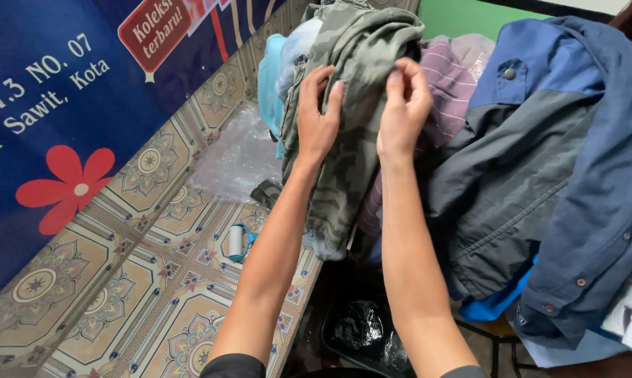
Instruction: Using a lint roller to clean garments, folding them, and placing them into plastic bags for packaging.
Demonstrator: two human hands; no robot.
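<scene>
Both hands work the camouflage garment (351, 91) draped on top of a clothes pile: the left hand (316, 115) lies curled on its cloth with fingers gripping a fold, and the right hand (403, 105) pinches an edge between thumb and fingertips. The fabric looks soft, light and limp, likely best gathered at a seam; a grey-blue jacket (526, 175) lies just right of the right hand

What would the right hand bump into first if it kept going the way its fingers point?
The right hand already touches the camouflage garment at its fingertips. Going on up and away, it would likely press into that cloth first, though depth is hard to judge.
</scene>
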